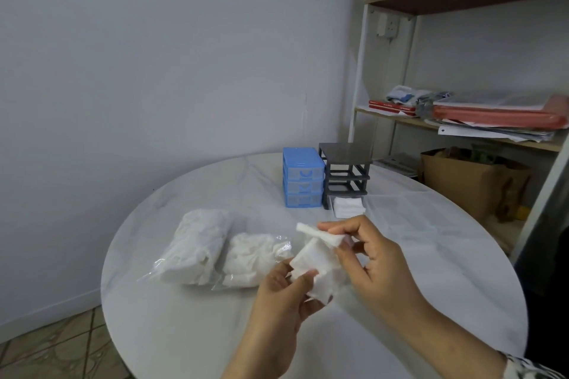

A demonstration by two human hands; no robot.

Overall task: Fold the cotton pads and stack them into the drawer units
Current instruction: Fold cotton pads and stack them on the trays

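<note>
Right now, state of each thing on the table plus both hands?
Cotton pad: held above the table, top edge partly folded over.
Left hand: pinching the pad's lower edge.
Right hand: pinching the folded top.
Blue drawer unit: all drawers closed.
Grey drawer unit: bottom drawer pulled out, holding pads.
Plastic bags: lying flat, full of pads.

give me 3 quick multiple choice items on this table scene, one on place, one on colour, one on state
1. Where is the grey drawer unit relative to the blue drawer unit?
A. right of it
B. on top of it
C. left of it

2. What colour is the table?
A. brown
B. white
C. black

3. What is the cotton pad doing?
A. lying flat on the table
B. inside the blue unit
C. held by both hands

Answers: 1 A, the units stand side by side. 2 B, its bare top is white. 3 C, the left hand and right hand pinch it.
</note>
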